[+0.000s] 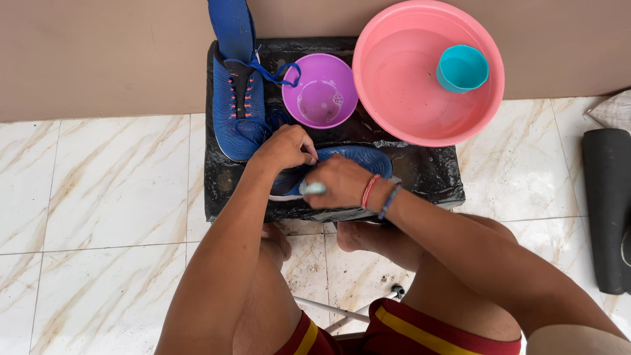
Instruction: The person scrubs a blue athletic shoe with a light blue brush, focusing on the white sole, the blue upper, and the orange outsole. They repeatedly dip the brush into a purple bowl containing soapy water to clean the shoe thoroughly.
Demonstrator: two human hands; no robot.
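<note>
At the centre of the frame my left hand pins down the blue shoe lying on its side on the wet black mat, while my right hand is closed around a pale green brush handle pressed to it — I judge the scrubbing mid-way. The second blue shoe, upper left, is laced and looks untouched beside the purple bowl; the pink basin holds water and a teal cup. The bristles and most of the shoe are hidden under my hands — I cannot tell how clean it is.
</note>
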